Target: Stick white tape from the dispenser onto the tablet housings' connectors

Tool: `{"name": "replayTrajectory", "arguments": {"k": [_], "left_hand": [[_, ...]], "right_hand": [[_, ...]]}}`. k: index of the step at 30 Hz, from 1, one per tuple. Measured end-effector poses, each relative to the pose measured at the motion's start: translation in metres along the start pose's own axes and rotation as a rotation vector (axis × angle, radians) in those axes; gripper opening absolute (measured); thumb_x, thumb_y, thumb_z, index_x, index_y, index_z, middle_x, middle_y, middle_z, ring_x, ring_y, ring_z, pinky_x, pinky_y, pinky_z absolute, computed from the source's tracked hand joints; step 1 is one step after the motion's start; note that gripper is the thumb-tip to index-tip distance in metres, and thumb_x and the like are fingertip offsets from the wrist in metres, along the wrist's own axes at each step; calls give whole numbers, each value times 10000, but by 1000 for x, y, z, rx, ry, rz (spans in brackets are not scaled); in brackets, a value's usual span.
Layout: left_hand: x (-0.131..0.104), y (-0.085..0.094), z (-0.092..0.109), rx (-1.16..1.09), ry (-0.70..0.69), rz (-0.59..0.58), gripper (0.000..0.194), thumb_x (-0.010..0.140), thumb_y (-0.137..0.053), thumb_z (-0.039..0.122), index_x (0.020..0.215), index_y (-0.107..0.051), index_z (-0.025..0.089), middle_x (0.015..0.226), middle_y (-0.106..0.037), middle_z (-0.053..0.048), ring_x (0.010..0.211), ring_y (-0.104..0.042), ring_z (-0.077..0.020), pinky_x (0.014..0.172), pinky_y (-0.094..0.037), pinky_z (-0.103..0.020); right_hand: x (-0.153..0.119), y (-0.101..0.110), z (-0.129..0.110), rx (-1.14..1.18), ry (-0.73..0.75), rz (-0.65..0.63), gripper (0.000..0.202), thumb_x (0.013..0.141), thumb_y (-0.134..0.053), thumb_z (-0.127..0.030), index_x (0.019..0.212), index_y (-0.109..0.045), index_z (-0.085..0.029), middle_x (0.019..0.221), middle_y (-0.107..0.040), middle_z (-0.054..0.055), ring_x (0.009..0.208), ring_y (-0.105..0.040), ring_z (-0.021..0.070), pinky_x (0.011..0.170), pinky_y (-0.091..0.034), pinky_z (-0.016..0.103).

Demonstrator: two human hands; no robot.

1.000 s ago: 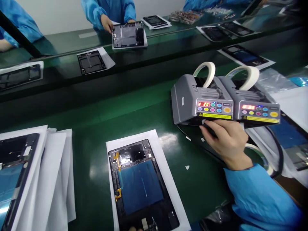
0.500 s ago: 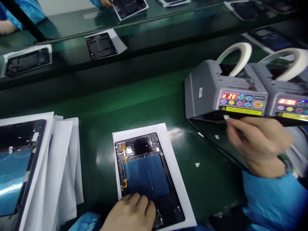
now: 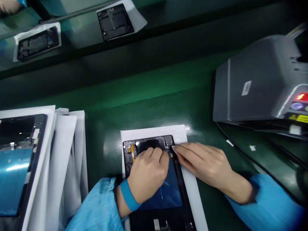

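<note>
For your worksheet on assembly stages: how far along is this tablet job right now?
Done: the opened tablet lies on its white sheet. In hand: left hand and right hand press at its top edge. Left: another open tablet waits on stacked sheets.

Glossy green belt, matt paper

I see a glossy green work surface (image 3: pixel 149 96), matt white paper sheet (image 3: pixel 154 131), shiny blue film panel (image 3: pixel 172 189), matt grey plastic dispenser housing (image 3: pixel 255 83).

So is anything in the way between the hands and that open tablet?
Nothing visible is. Both hands already rest on the open tablet lying on its white sheet: the left hand covers its upper middle, and the right hand has its fingertips at the upper right edge. The grey tape machine stands apart, off to the right.
</note>
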State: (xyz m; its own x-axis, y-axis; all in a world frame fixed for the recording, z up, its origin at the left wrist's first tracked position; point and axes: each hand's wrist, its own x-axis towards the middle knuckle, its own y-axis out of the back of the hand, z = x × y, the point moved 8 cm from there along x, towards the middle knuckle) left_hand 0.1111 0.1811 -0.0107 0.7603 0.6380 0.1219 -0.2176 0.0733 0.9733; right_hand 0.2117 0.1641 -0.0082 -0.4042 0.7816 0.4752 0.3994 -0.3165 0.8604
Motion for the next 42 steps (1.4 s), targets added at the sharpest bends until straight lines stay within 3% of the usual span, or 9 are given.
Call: {"name": "replayTrajectory", "arguments": {"k": [6, 13, 24, 42], "left_hand": [[4, -3, 2, 5, -47, -49, 174, 896, -456, 69, 895, -622, 121, 760, -577, -50, 661, -549, -209, 571, -515, -332], [8, -2, 8, 22, -128, -18, 182, 922, -444, 89, 900, -624, 101, 753, -579, -60, 662, -543, -211, 563, -501, -329], [8, -6, 0, -79, -79, -38, 209, 948, -435, 101, 853, -618, 134, 751, -567, -32, 669, -514, -196, 605, -483, -328], [8, -4, 0, -86, -64, -25, 220, 938, -443, 81, 781, -582, 146, 729, -536, -23, 667, -493, -184, 591, -448, -318]], "right_hand": [[-3, 2, 12, 95, -87, -24, 97, 863, -628, -115, 955, -638, -142, 886, -705, 28, 764, -663, 129, 677, -522, 254], [-9, 5, 15, 143, -110, -50, 97, 864, -633, -130, 960, -642, -140, 907, -703, 32, 780, -663, 132, 681, -526, 257], [4, 3, 5, 63, -41, -8, 63, 858, -630, -112, 914, -655, -126, 842, -705, 38, 699, -642, 132, 614, -493, 260], [3, -7, -2, -43, -52, -128, 94, 893, -580, -152, 909, -673, -152, 828, -665, 27, 688, -573, 129, 598, -408, 284]]}}
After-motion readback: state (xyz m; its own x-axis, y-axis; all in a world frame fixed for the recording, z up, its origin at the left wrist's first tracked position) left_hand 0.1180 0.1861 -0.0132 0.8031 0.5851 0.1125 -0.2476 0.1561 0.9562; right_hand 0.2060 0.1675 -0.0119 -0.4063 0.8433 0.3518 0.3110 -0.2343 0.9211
